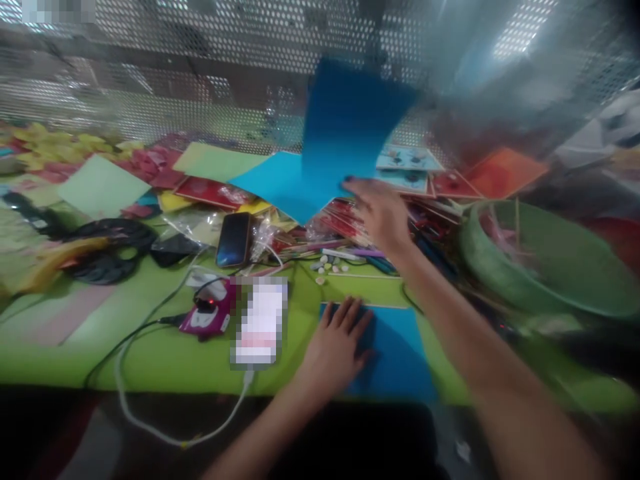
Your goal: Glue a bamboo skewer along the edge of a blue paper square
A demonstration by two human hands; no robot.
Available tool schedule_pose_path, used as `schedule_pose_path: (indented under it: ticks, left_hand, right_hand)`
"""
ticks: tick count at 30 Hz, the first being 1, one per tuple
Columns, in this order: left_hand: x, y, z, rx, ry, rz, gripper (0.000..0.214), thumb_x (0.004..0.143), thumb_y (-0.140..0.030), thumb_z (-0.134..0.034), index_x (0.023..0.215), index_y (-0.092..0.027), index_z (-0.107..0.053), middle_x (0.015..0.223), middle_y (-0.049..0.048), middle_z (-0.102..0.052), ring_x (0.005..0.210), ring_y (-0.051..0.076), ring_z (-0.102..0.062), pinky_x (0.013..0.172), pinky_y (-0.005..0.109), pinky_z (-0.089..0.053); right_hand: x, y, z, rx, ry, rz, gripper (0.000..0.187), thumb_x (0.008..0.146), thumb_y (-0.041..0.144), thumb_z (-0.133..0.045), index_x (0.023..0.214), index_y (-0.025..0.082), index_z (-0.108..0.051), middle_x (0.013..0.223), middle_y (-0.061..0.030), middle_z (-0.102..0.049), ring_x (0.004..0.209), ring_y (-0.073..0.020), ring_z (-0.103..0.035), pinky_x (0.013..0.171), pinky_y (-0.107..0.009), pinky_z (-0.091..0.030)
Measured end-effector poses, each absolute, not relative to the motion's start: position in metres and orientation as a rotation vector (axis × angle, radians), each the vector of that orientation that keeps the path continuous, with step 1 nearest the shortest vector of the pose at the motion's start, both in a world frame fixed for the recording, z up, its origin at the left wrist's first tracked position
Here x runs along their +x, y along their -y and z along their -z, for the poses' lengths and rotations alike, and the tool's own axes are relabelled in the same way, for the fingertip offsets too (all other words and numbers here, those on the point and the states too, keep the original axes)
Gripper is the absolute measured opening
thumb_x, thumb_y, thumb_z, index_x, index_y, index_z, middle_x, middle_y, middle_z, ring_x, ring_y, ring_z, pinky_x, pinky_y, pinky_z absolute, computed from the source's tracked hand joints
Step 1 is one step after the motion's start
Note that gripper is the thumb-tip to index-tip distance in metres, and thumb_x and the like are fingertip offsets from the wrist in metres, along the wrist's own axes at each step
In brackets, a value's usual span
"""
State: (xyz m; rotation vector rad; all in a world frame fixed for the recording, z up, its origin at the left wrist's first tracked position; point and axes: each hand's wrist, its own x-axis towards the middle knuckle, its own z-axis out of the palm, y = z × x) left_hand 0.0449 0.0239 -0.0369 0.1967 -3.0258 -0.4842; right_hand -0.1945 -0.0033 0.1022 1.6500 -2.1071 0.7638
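Note:
My left hand (336,345) lies flat with fingers stretched out on a blue paper sheet (400,353) at the near edge of the green table (165,353). My right hand (381,215) reaches farther back and pinches the lower edge of another blue sheet (345,127), which stands lifted and blurred above the pile. A third blue sheet (280,180) lies flat just left of it.
Coloured papers and cards (210,180) cover the back of the table. A dark phone (233,239), black scissors (107,250), a magenta device (207,317) with cables, and a green bowl (545,260) at the right stand around. A perforated metal screen (200,73) closes the back.

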Motion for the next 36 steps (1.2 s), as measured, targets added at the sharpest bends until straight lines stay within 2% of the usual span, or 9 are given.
schedule_pose_path:
  ticks: [2, 4, 7, 11, 13, 15, 18, 29, 36]
  left_hand:
    - [0.045, -0.024, 0.033, 0.202, 3.037, 0.500, 0.074, 0.110, -0.067, -0.047, 0.172, -0.027, -0.040, 0.180, 0.0050, -0.017, 0.168, 0.033, -0.022, 0.133, 0.067, -0.027]
    - [0.045, -0.025, 0.032, 0.202, 3.036, 0.504, 0.074, 0.110, -0.065, -0.050, 0.171, -0.026, -0.041, 0.180, 0.0063, -0.019, 0.167, 0.033, -0.023, 0.133, 0.068, -0.027]
    - [0.045, -0.024, 0.034, 0.185, 3.017, 0.492, 0.074, 0.109, -0.063, -0.053, 0.170, -0.024, -0.043, 0.179, 0.0079, -0.020, 0.167, 0.034, -0.024, 0.132, 0.068, -0.027]
    - [0.046, -0.023, 0.040, 0.155, 2.962, 0.466, 0.072, 0.110, -0.064, -0.049, 0.170, -0.024, -0.044, 0.179, 0.0078, -0.021, 0.166, 0.035, -0.025, 0.130, 0.069, -0.030]
    - [0.047, -0.023, 0.041, 0.149, 2.937, 0.457, 0.071, 0.110, -0.064, -0.049, 0.170, -0.025, -0.044, 0.179, 0.0076, -0.022, 0.166, 0.035, -0.027, 0.130, 0.068, -0.032]
    - [0.047, -0.023, 0.042, 0.147, 2.920, 0.447, 0.070, 0.110, -0.063, -0.050, 0.169, -0.025, -0.046, 0.179, 0.0074, -0.023, 0.166, 0.034, -0.028, 0.130, 0.068, -0.033]
    - [0.047, -0.023, 0.042, 0.150, 2.903, 0.432, 0.068, 0.111, -0.062, -0.049, 0.168, -0.025, -0.047, 0.178, 0.0064, -0.026, 0.165, 0.034, -0.030, 0.129, 0.068, -0.034]
    - [0.048, -0.022, 0.043, 0.156, 2.917, 0.392, 0.068, 0.110, -0.059, -0.053, 0.169, -0.027, -0.046, 0.178, 0.0051, -0.028, 0.164, 0.034, -0.032, 0.128, 0.068, -0.036]
    - [0.048, -0.022, 0.041, 0.169, 2.934, 0.394, 0.067, 0.110, -0.060, -0.052, 0.169, -0.028, -0.044, 0.179, 0.0034, -0.026, 0.166, 0.033, -0.028, 0.130, 0.067, -0.034]
  right_hand:
    - [-0.199, 0.025, -0.081, 1.769, 2.306, -0.613, 0.051, 0.105, 0.013, -0.045, 0.149, 0.019, -0.069, 0.155, -0.0019, -0.061, 0.150, -0.0261, -0.052, 0.131, -0.047, -0.038]
    - [-0.203, 0.029, -0.068, 1.887, 2.428, -0.484, 0.053, 0.105, 0.023, -0.055, 0.158, 0.020, -0.062, 0.166, -0.0041, -0.049, 0.159, -0.0308, -0.041, 0.134, -0.053, -0.031]
    - [-0.204, 0.004, -0.067, 1.928, 2.455, -0.444, 0.058, 0.107, 0.032, -0.059, 0.164, 0.024, -0.054, 0.173, -0.0017, -0.038, 0.163, -0.0279, -0.036, 0.137, -0.051, -0.026]
    - [-0.215, -0.061, -0.077, 1.733, 2.538, -0.436, 0.055, 0.106, 0.027, -0.052, 0.160, 0.023, -0.057, 0.162, -0.0017, -0.054, 0.151, -0.0245, -0.052, 0.131, -0.042, -0.037]
    - [-0.227, -0.099, -0.077, 1.552, 2.652, -0.373, 0.046, 0.105, 0.036, -0.055, 0.146, 0.022, -0.070, 0.144, -0.0068, -0.069, 0.130, -0.0311, -0.066, 0.111, -0.047, -0.053]
    - [-0.241, -0.133, -0.073, 1.354, 2.760, -0.252, 0.036, 0.102, 0.034, -0.055, 0.124, 0.024, -0.080, 0.128, -0.0070, -0.076, 0.119, -0.0320, -0.070, 0.097, -0.046, -0.055]
    - [-0.257, -0.172, -0.063, 1.213, 2.808, -0.153, 0.031, 0.099, 0.036, -0.059, 0.115, 0.023, -0.082, 0.118, -0.0080, -0.077, 0.106, -0.0304, -0.071, 0.086, -0.043, -0.052]
    - [-0.267, -0.187, -0.046, 1.065, 2.832, -0.021, 0.032, 0.101, 0.043, -0.062, 0.119, 0.022, -0.077, 0.119, -0.0110, -0.069, 0.101, -0.0266, -0.067, 0.075, -0.036, -0.045]
    - [-0.281, -0.163, -0.051, 0.962, 2.935, 0.010, 0.056, 0.093, 0.034, -0.076, 0.143, 0.013, -0.060, 0.128, -0.0178, -0.071, 0.121, -0.0357, -0.068, 0.091, -0.041, -0.051]
